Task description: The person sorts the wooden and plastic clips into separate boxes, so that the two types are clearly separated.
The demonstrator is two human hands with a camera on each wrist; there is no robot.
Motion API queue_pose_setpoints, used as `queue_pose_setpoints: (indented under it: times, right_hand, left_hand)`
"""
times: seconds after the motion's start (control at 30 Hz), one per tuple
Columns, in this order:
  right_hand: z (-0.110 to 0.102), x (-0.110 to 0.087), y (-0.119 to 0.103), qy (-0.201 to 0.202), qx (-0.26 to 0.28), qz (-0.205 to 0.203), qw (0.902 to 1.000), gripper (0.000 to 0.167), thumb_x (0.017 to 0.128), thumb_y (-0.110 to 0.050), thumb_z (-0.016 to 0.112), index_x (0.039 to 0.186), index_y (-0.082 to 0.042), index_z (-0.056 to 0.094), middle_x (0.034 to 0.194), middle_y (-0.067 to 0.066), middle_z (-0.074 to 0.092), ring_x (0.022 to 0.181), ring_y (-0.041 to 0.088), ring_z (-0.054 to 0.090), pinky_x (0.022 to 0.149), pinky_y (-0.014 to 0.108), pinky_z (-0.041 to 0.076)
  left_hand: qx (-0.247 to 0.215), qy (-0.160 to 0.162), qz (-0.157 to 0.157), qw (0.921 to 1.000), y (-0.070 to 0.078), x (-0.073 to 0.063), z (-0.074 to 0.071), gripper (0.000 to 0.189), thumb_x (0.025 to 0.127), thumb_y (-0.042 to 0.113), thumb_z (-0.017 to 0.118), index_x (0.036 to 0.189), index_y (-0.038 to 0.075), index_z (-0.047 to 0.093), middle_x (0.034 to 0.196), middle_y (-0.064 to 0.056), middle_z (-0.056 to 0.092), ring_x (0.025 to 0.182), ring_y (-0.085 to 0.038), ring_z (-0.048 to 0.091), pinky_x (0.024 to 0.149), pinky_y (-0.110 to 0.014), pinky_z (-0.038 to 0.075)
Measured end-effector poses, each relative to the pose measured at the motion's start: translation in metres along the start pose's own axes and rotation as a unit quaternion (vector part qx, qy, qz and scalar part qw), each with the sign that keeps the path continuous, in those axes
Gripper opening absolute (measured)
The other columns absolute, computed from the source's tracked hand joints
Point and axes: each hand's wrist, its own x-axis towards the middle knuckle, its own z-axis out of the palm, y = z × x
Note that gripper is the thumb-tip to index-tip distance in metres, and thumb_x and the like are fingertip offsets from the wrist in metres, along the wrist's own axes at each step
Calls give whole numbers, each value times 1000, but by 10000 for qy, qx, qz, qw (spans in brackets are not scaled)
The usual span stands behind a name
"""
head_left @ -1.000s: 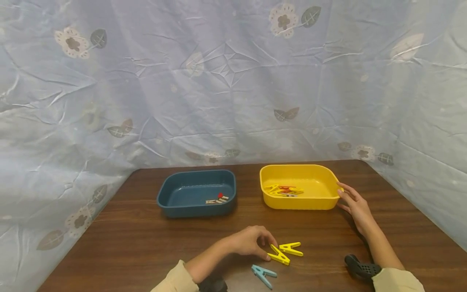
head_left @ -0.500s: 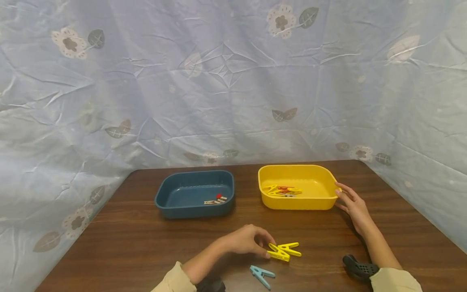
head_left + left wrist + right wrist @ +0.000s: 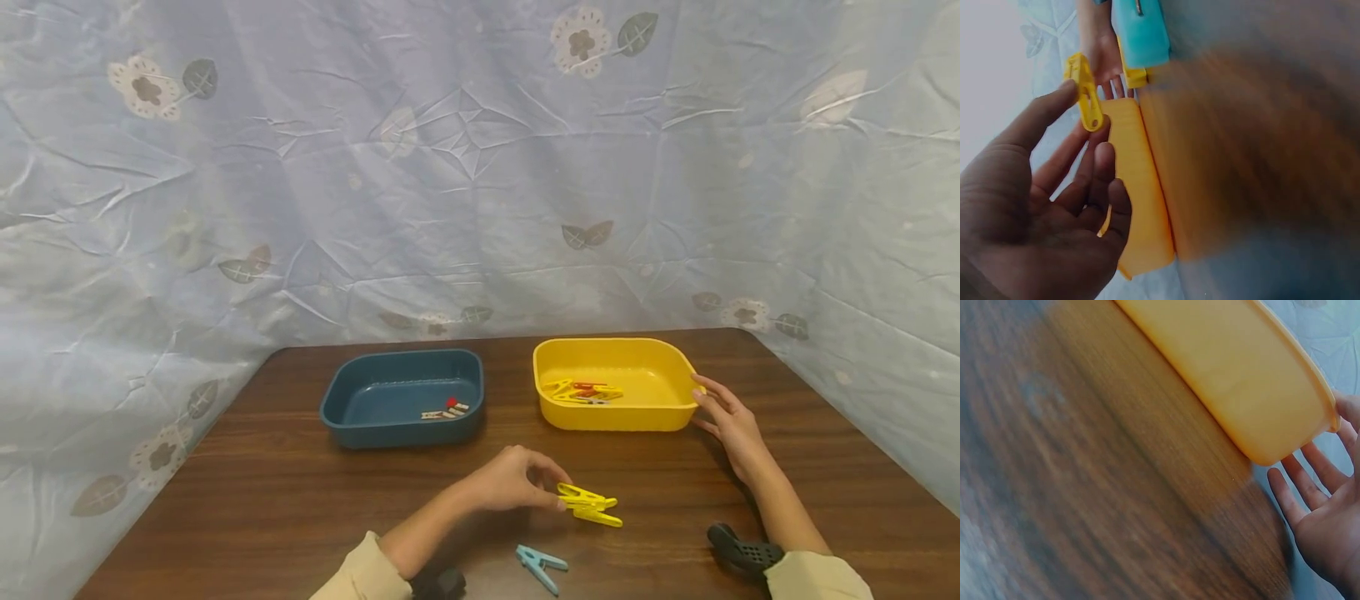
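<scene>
Between its thumb and index finger, my left hand [image 3: 517,482] pinches a yellow clothespin [image 3: 1089,103]; the other fingers curl loosely. In the head view it overlaps a second yellow clothespin [image 3: 600,518] lying on the wooden table. Nearer the front lies a light blue clothespin [image 3: 540,567] with its legs spread. At the back right, my right hand [image 3: 731,425] holds the right end of the yellow basin [image 3: 622,420], thumb at the rim and fingers along the outside. Yellow, red and other clothespins [image 3: 581,392] lie inside that basin, toward its left.
Left of the yellow basin stands a dark blue basin [image 3: 405,435] holding several small wooden clothespins [image 3: 444,413] and a red piece [image 3: 452,402]. A patterned curtain [image 3: 465,208] hangs behind the table. A black device [image 3: 742,552] sits at my right wrist.
My left hand has taken hold of the front yellow clothespin, which has turned and shifted slightly away from me over the other one. My right hand stays at the yellow basin.
</scene>
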Motion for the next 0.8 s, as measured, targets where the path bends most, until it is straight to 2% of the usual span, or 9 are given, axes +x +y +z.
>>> queue_pose_setpoints:
  times: [0.23,0.37,0.47,0.7,0.8]
  right_hand:
    - [0,-1,1,0,-32,-6,10000,53,96,-31,48,142,-10,33,129,6,36,104,5,48,79,19,46]
    - [0,1,1,-12,-80,-29,10000,53,96,-32,47,143,-10,32,133,13,34,106,7,48,80,20,46]
    - [-1,2,1,-26,-145,7,9999,54,96,-33,47,143,-11,31,136,19,29,106,7,48,80,20,46]
    - [-1,1,1,-22,-290,79,9995,55,97,-36,45,144,-13,30,141,23,23,110,11,44,81,21,45]
    - [-2,2,2,-17,-308,53,9995,55,97,-36,45,144,-13,30,141,24,22,110,11,43,81,21,45]
  left_hand:
    - [346,395,-48,9986,5,7,-3,26,75,24,77,98,14,72,75,14,61,64,-2,50,53,-17,41]
    - [659,668,58,9956,9,11,-7,25,74,25,78,97,15,73,79,14,63,68,-5,52,56,-17,40]
    - [855,741,119,9935,12,13,-9,25,74,27,78,96,16,73,83,15,64,72,-7,55,59,-16,40]
    - [703,758,1,9946,14,20,-11,26,76,29,76,98,15,71,83,12,64,72,-4,53,61,-18,42]
    - [612,769,56,9951,17,24,-14,28,78,28,74,101,13,70,82,11,62,70,-3,51,60,-19,43]
